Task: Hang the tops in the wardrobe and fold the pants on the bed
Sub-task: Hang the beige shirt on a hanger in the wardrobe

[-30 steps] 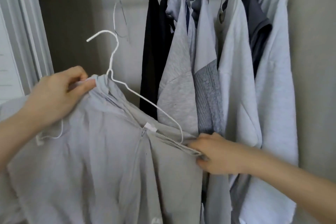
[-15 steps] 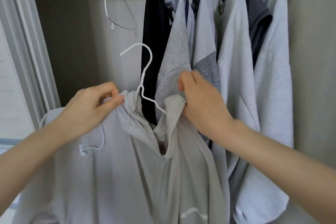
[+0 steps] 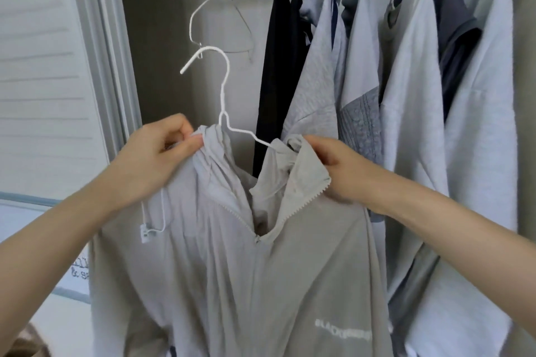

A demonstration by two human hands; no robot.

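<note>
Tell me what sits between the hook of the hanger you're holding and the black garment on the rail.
In the head view, only bare wardrobe back wall lies between the white hanger's hook and the black garment; the empty hanger hangs just above.

Single head view — faces forward into wardrobe (image 3: pixel 162 38), close range.

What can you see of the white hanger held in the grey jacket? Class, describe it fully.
The hanger is thin white wire, with a curved hook at the top, a twisted neck and two sloping arms. It stands roughly upright in front of the open wardrobe, its hook free and not on the rail. Both arms run into the collar of the grey zip jacket, so their ends are hidden. The left hand pinches the collar over one arm; the right hand grips the other side of the collar.
</note>
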